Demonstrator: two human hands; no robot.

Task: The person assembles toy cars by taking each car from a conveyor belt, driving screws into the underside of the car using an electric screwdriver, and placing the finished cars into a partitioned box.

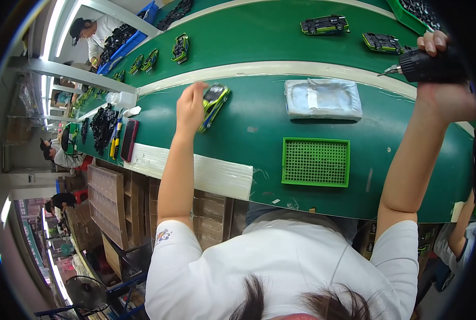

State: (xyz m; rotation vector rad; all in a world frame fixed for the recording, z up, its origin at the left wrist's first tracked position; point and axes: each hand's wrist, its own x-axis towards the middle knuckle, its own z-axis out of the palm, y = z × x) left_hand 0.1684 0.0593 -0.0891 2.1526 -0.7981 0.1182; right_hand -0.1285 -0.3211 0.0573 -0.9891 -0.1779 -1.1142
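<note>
My left hand (190, 109) is closed at the side of a green and black toy car (215, 106), just above the green table. The car is tilted, and part of it is hidden by the fingers. Far to the right, my right hand (447, 100) is raised and wrapped around a black power screwdriver (431, 66). Its metal bit points left, toward the table's middle. A flat pad wrapped in clear film (323, 99) lies between my hands, with a shallow green tray with a grid of holes (316, 162) nearer to me.
Beyond a pale rail, upside-down toy cars (325, 24) and several others rest on the green belt. At left lie a phone (130, 140), yellow-handled tools (115, 138) and a heap of black parts (103, 125). Co-workers sit at far left; another person's arm (460, 229) shows at right.
</note>
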